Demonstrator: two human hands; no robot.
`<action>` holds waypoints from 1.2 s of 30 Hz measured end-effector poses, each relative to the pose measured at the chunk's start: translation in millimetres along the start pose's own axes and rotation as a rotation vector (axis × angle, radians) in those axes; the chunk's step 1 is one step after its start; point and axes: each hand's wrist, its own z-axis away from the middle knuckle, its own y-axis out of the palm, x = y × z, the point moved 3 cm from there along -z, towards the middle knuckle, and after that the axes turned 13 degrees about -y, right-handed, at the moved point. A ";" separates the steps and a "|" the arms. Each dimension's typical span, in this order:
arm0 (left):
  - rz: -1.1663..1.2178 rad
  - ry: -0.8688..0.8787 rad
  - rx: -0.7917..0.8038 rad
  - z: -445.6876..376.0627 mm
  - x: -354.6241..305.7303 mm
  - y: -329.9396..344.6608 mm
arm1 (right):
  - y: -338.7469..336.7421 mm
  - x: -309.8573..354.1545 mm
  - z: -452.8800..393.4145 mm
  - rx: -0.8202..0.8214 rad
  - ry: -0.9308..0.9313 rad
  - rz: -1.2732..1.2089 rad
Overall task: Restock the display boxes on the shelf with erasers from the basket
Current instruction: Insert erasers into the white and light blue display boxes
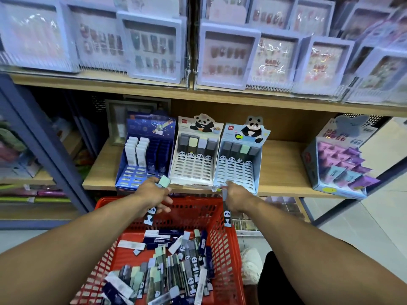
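Observation:
My left hand (152, 194) grips a panda eraser with a mint-green end (163, 181), just below the front edge of the white panda display box (193, 172). My right hand (236, 198) holds a grey panda eraser (227, 214) that hangs down, and its fingers reach the front lip of the light-blue panda display box (237, 172). Both panda boxes have one row of erasers at the back. A dark-blue space-themed display box (143, 164) stands to their left. The red basket (226, 245) below holds several loose erasers (171, 267).
The wooden shelf (284, 172) carries a blue box of pink and purple packets (339, 164) at the right. Boxes of press-on nails (224, 56) fill the shelf above. A blue shelf post (41, 146) slants at the left. Pale floor tiles lie at the right.

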 end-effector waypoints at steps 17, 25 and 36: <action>-0.005 0.174 -0.050 1.4 -9.1 18.3 | -96.6 20.3 -1.5 -0.548 -0.185 -0.149; 0.037 0.126 -0.030 -0.2 -7.3 24.8 | -89.8 3.2 -21.3 -0.535 -0.324 -0.033; 0.048 0.114 -0.009 -1.0 -12.4 26.3 | -85.5 -24.4 -40.4 -0.586 -0.229 -0.205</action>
